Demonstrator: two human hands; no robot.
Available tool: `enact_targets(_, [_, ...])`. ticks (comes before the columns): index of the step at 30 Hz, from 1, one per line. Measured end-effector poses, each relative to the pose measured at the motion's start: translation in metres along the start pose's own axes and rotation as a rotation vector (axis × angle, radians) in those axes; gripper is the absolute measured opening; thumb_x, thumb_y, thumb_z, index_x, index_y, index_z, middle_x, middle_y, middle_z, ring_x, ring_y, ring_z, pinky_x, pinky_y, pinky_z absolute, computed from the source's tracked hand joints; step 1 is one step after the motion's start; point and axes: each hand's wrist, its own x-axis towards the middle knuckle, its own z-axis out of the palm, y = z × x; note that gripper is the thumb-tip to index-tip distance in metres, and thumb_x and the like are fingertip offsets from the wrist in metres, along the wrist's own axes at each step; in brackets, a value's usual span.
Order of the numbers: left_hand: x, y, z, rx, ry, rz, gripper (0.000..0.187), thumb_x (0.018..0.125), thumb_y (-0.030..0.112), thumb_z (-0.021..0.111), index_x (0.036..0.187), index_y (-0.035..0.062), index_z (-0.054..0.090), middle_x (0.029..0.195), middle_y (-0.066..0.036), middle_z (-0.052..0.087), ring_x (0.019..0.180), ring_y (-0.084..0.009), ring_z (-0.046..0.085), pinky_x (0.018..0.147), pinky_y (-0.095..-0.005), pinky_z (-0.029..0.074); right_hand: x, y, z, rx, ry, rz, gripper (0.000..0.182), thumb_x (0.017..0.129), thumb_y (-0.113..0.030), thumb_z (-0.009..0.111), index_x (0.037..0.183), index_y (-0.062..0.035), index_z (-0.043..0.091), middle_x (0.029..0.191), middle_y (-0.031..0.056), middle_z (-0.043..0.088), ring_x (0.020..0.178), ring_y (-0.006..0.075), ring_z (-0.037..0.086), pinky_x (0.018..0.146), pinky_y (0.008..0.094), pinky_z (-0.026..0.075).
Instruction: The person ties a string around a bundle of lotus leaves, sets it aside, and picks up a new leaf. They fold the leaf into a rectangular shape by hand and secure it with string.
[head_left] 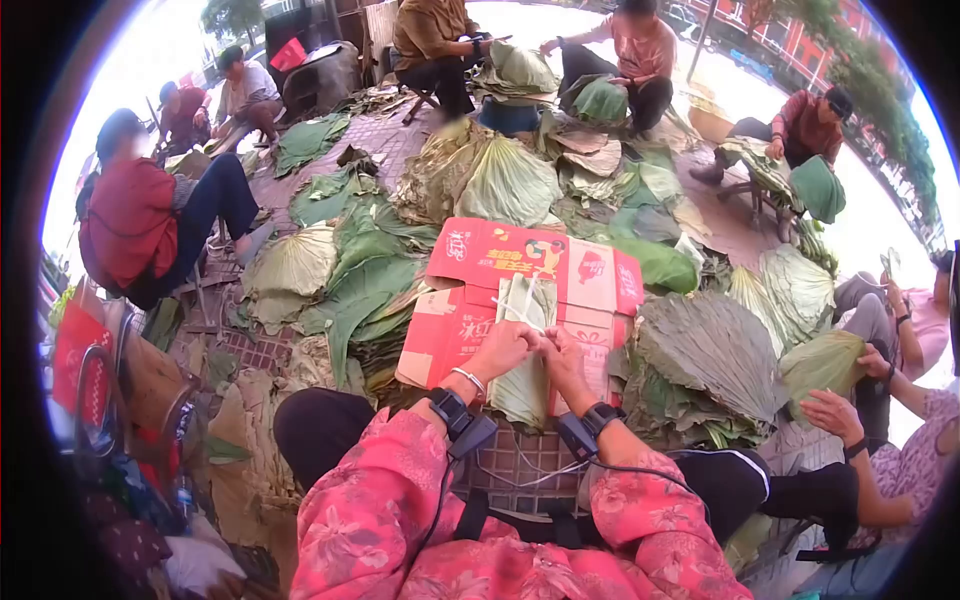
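Pinched closed together, left hand (507, 350) and right hand (566, 362) hold white cord (517, 303) over leaves (521, 392) reaching the near edge of the cardboard (487, 250). Tying seems underway; next probably needs a firm pull.

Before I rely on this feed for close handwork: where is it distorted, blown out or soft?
Head view: fisheye curvature inside a dark rim, strongest at the edges; head view: upper-right background blown out to white; head view: grey-green lotus leaf shows clear veins; head view: white string near the left hand and right hand too soft to trace.
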Motion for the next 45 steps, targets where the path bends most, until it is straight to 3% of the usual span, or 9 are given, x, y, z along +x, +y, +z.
enact_targets(2, [-0.005, -0.011, -0.011, -0.37, 0.007, -0.357, 0.023, 0.075, -0.002, 0.049, 0.092, 0.0021, 0.065, 0.083, -0.01, 0.066, 0.069, -0.0168, 0.062, 0.067, -0.0295, 0.05, 0.002, 0.008, 0.009, 0.131, 0.06, 0.029, 0.012, 0.087, -0.012, 0.058, 0.094, -0.0028, 0.059, 0.075, -0.0038, 0.058, 0.069, 0.0032, 0.051, 0.062, 0.019, 0.042])
enact_targets(7, [-0.014, -0.004, 0.007, -0.179, 0.196, -0.046, 0.021, 0.074, 0.006, 0.057, 0.093, 0.0001, 0.063, 0.075, -0.007, 0.063, 0.067, -0.015, 0.06, 0.065, -0.028, 0.049, -0.009, -0.034, 0.014, 0.078, 0.09, -0.037, 0.011, 0.084, -0.012, 0.059, 0.088, -0.0019, 0.061, 0.072, 0.0008, 0.061, 0.065, 0.0072, 0.055, 0.061, 0.0232, 0.045])
enact_targets(15, [-0.017, 0.02, 0.02, 0.225, 0.325, -0.139, 0.027, 0.075, 0.024, 0.065, 0.095, 0.0069, 0.062, 0.083, -0.013, 0.063, 0.079, -0.0297, 0.062, 0.069, -0.0375, 0.048, -0.007, -0.072, 0.005, -0.375, -0.004, -0.457, 0.01, 0.072, -0.009, 0.066, 0.081, -0.0038, 0.063, 0.088, 0.0097, 0.061, 0.089, 0.0252, 0.055, 0.078, 0.035, 0.044])
enact_targets(24, [-0.009, -0.011, 0.036, -0.587, 0.182, 0.045, 0.018, 0.084, 0.006, 0.054, 0.1, 0.0016, 0.061, 0.092, -0.006, 0.065, 0.085, -0.014, 0.059, 0.07, -0.029, 0.049, 0.003, -0.082, 0.005, -0.44, -0.101, -0.601, 0.019, 0.074, -0.01, 0.065, 0.092, -0.0071, 0.067, 0.101, 0.0072, 0.061, 0.098, 0.0253, 0.052, 0.087, 0.0361, 0.041])
enact_targets(30, [-0.015, 0.004, 0.021, -0.219, -0.002, -0.023, 0.015, 0.086, 0.011, 0.055, 0.093, 0.0007, 0.063, 0.08, -0.002, 0.063, 0.074, -0.012, 0.057, 0.066, -0.0263, 0.046, 0.037, -0.057, -0.013, -0.438, -0.284, -0.538, 0.027, 0.079, -0.014, 0.058, 0.105, -0.0103, 0.062, 0.104, 0.0075, 0.061, 0.101, 0.0259, 0.051, 0.093, 0.0372, 0.036])
enact_targets(33, [-0.014, 0.018, 0.014, -0.252, -0.012, -0.037, 0.018, 0.087, 0.017, 0.056, 0.09, 0.0016, 0.065, 0.073, 0.0, 0.062, 0.068, -0.0098, 0.055, 0.063, -0.0252, 0.044, 0.05, -0.051, -0.032, -0.794, -0.491, -0.616, 0.02, 0.081, -0.014, 0.057, 0.099, -0.0091, 0.064, 0.097, 0.0083, 0.063, 0.091, 0.0266, 0.056, 0.084, 0.0358, 0.042])
enact_targets(36, [-0.014, 0.012, 0.009, -0.333, -0.043, -0.097, 0.024, 0.09, 0.022, 0.055, 0.103, 0.0046, 0.064, 0.077, 0.001, 0.062, 0.071, -0.0079, 0.054, 0.065, -0.0226, 0.044, 0.039, -0.065, -0.042, -0.826, -0.541, -0.367, 0.015, 0.083, -0.015, 0.056, 0.093, -0.0076, 0.064, 0.086, 0.0104, 0.064, 0.078, 0.028, 0.059, 0.072, 0.0345, 0.046])
enact_targets(42, [-0.01, 0.008, 0.014, -0.677, 0.155, -0.178, 0.019, 0.088, 0.017, 0.058, 0.094, 0.0017, 0.067, 0.075, 0.0, 0.065, 0.061, -0.0054, 0.052, 0.057, -0.0203, 0.042, 0.02, -0.057, -0.044, -0.523, -0.391, -0.171, 0.014, 0.083, -0.017, 0.056, 0.089, -0.0061, 0.064, 0.082, 0.014, 0.063, 0.072, 0.0288, 0.061, 0.065, 0.0368, 0.047])
enact_targets(45, [-0.004, 0.01, 0.012, -0.726, 0.13, -0.2, 0.019, 0.086, 0.016, 0.061, 0.095, 0.0015, 0.067, 0.076, -0.003, 0.066, 0.062, -0.0074, 0.056, 0.057, -0.0218, 0.045, 0.011, -0.061, -0.042, -0.715, -0.195, -0.409, 0.014, 0.084, -0.017, 0.055, 0.088, -0.0059, 0.063, 0.079, 0.0136, 0.062, 0.073, 0.0286, 0.061, 0.065, 0.0359, 0.047])
